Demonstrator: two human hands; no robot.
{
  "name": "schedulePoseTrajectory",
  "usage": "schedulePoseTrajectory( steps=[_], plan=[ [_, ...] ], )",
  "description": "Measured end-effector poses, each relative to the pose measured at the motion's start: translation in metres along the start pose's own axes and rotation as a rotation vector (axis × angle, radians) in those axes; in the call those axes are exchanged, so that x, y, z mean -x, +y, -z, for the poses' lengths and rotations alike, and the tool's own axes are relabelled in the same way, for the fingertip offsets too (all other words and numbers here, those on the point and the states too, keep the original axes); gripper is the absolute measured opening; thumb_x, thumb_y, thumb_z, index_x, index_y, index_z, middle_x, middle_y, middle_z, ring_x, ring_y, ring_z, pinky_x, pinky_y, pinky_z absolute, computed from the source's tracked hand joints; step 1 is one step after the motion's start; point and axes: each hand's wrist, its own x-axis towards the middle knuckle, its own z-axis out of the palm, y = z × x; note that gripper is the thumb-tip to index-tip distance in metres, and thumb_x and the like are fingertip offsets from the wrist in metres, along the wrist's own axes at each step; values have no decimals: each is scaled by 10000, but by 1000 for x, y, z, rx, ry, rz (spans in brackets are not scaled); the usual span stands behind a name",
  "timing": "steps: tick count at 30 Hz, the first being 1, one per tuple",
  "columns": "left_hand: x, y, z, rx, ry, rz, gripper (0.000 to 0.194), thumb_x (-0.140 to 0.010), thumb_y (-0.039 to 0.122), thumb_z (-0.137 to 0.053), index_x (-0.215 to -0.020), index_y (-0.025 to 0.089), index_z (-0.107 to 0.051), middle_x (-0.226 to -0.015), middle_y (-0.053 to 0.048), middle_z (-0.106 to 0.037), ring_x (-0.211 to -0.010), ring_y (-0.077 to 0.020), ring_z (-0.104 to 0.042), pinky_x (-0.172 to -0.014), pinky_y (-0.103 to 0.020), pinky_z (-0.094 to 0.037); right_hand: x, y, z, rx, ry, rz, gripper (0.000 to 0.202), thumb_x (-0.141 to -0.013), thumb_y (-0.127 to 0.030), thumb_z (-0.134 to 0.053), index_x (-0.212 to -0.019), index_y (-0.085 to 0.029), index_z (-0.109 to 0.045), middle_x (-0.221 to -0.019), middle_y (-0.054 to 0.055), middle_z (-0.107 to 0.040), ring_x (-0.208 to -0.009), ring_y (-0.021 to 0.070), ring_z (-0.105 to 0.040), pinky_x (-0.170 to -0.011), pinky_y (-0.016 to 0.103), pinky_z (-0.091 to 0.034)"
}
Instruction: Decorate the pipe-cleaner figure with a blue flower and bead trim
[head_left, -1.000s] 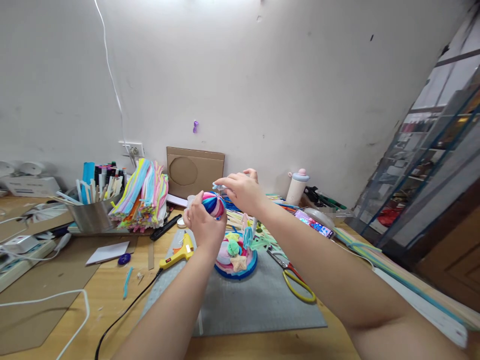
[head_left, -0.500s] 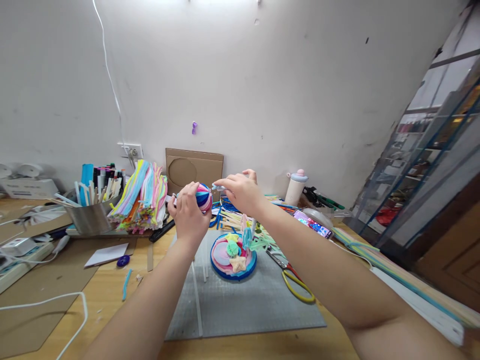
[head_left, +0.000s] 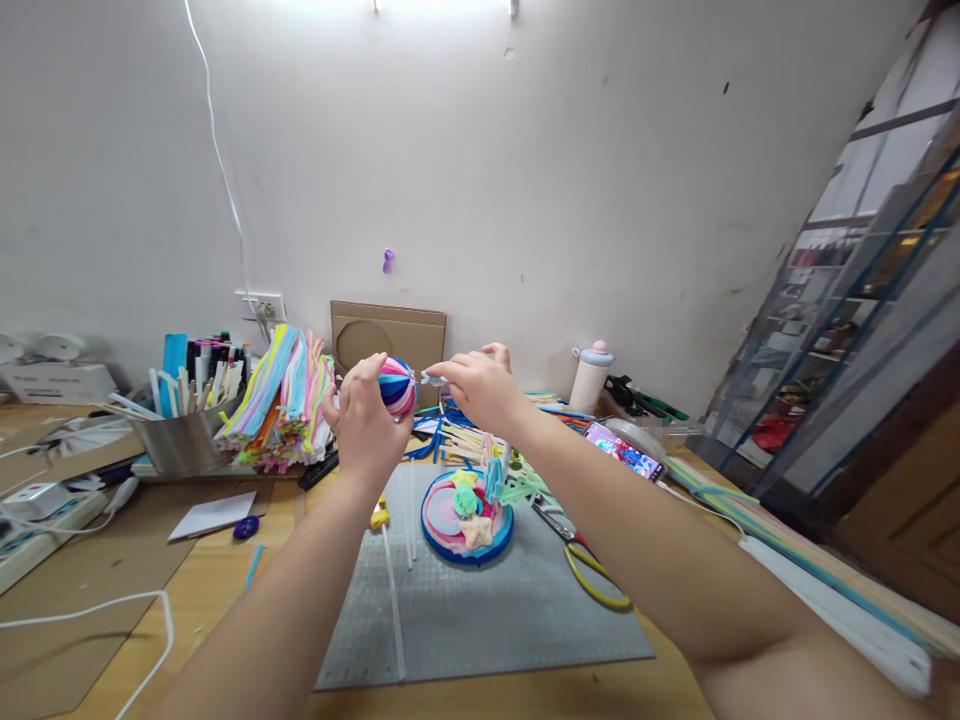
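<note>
My left hand is wrapped round a striped ball of pink, blue and white. Just right of the ball, my right hand pinches a small pale blue piece between thumb and fingertips; a narrow gap shows between piece and ball. Below the hands, a round decorated base with a blue rim lies on the grey cutting mat. It bears a beige star, a green flower-like piece and upright light blue parts.
Yellow-handled scissors lie right of the base, near a lit phone. A white bottle stands behind. At left are a metal container and a bundle of coloured strips. A glue gun's yellow tip shows beside my left forearm.
My left hand has moved slightly left with the ball, which has turned to show different stripes. The yellow tip has come into view. My right hand has barely moved.
</note>
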Motion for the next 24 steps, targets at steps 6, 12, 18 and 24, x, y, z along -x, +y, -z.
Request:
schedulePoseTrajectory(
  steps=[6, 12, 18, 24],
  plan=[
    [-7, -3, 5, 14, -20, -63, 643, -722, 205, -609, -1316, 259, -369, -1349, -91, -496, -1288, -277, -379, -1077, -460, -86, 0, -2, 2, 8, -5, -3, 346, -866, -86, -434, -1099, -283, -598, -1022, 15, -680, -929, 180, -557, -919, 395, -143],
    [-13, -5, 11, -14, -42, -109, 622, -732, 185, -595, -1309, 278, -385, -1364, -83, -490, -1298, -280, -369, -1078, -486, -45, -1, -4, 3, 26, -20, -5, 357, -868, -85, -428, -1114, -287, -591, -1024, 21, -675, -935, 185, -551, -926, 395, -139],
    [4, -5, 3, 5, -52, 17, 626, -720, 274, -641, -1294, 255, -392, -1285, -98, -546, -1225, -281, -444, -1061, -468, -126, -2, -4, 2, 7, -18, -2, 350, -874, -97, -438, -1118, -293, -594, -1025, 25, -676, -935, 183, -551, -938, 400, -130],
    [27, 0, -10, 78, -108, 169, 704, -669, 432, -691, -1275, 222, -400, -1158, -106, -614, -1112, -290, -521, -1018, -471, -210, -3, -2, 3, -14, -9, 15, 331, -882, -118, -462, -1125, -303, -589, -1032, 14, -677, -937, 178, -559, -944, 406, -131]
  ],
)
